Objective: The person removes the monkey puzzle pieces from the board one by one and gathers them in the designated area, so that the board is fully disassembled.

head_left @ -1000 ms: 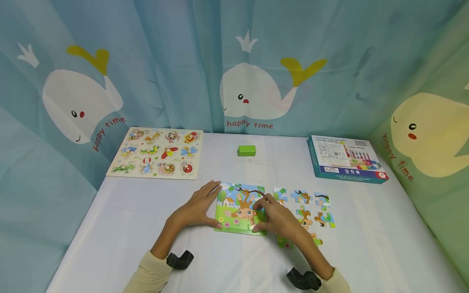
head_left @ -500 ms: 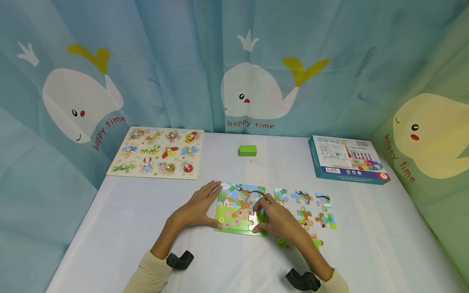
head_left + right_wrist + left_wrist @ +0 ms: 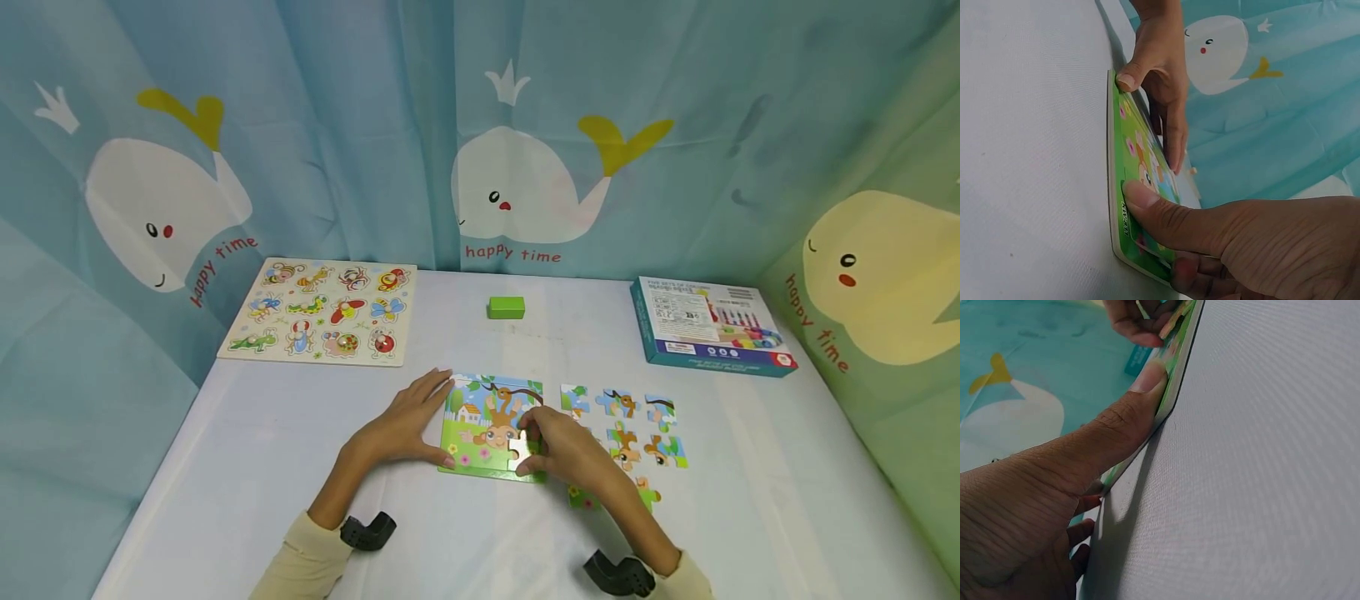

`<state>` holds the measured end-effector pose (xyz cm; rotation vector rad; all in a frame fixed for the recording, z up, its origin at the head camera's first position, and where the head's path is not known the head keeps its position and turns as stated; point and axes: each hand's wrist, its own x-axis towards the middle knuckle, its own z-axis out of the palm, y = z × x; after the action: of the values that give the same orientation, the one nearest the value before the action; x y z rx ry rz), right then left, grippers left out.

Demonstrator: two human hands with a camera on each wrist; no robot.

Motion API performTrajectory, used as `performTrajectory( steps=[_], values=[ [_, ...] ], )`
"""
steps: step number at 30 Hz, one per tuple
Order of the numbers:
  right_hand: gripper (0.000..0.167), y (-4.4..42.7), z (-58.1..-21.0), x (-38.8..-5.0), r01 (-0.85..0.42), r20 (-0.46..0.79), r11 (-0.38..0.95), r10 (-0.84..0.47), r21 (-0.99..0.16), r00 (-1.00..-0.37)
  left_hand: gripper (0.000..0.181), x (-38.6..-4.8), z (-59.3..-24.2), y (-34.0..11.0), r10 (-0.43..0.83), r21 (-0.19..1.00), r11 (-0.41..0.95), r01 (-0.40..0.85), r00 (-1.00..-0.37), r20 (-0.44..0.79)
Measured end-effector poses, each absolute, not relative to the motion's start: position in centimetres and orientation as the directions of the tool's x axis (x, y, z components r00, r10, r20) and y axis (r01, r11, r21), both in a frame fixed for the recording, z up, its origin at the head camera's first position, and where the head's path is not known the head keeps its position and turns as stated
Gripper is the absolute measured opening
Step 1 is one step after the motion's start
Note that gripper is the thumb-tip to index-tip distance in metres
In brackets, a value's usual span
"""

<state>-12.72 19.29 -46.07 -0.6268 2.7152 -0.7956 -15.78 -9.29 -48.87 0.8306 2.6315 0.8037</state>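
Observation:
A green-bordered monkey jigsaw board [image 3: 480, 472] lies on the white table, with a printed house and flowers. My left hand [image 3: 405, 427] rests along its left side, thumb pressing the near corner and fairly straight fingers reaching the far corner. At the board's near right part, my right hand [image 3: 567, 447] pinches a puzzle piece [image 3: 517, 452] between thumb and curled fingers. That piece shows a pale, whitish face in the head view. In the left wrist view the puzzle piece [image 3: 1175, 322] looks tilted up from the board. My right hand hides the board's right side.
Several loose puzzle pieces [image 3: 663, 451] lie right of the board, some under my right forearm. An insect peg puzzle [image 3: 348, 354] lies at the back left. A green block [image 3: 506, 308] sits at the back middle, a flat box [image 3: 712, 329] at the back right. Whale-print curtains surround the table.
The puzzle piece under my right hand has turned from coloured to whitish as it tilted. My right fingers have shifted slightly. The left hand stays on the board.

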Motion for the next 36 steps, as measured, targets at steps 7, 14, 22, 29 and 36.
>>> performTrajectory(
  steps=[7,14,22,29,36],
  values=[
    [0.048,19.4,-46.2,-12.4,-0.391,-0.059,0.758,-0.49,-0.522,-0.87,0.118,-15.7,-48.6,-9.3,0.597,0.589,0.673,0.447,-0.799,-0.075],
    [0.04,19.3,-46.3,-12.4,-0.372,-0.059,0.749,-0.479,-0.548,-0.876,0.118,-15.7,-48.8,-9.4,0.597,0.584,0.674,0.452,-0.799,-0.071],
    [0.037,19.4,-46.1,-12.2,-0.382,-0.04,0.741,-0.482,-0.552,-0.875,0.119,-15.7,-48.9,-9.4,0.596,0.577,0.683,0.449,-0.798,-0.084],
    [0.036,19.5,-46.1,-12.2,-0.38,-0.049,0.738,-0.487,-0.558,-0.872,0.119,-15.8,-48.9,-9.3,0.596,0.58,0.682,0.445,-0.798,-0.088],
    [0.026,20.4,-46.3,-12.6,-0.407,-0.015,0.647,-0.543,-0.644,-0.84,0.118,-15.8,-49.0,-9.2,0.599,0.578,0.679,0.453,-0.797,-0.079]
  ],
)
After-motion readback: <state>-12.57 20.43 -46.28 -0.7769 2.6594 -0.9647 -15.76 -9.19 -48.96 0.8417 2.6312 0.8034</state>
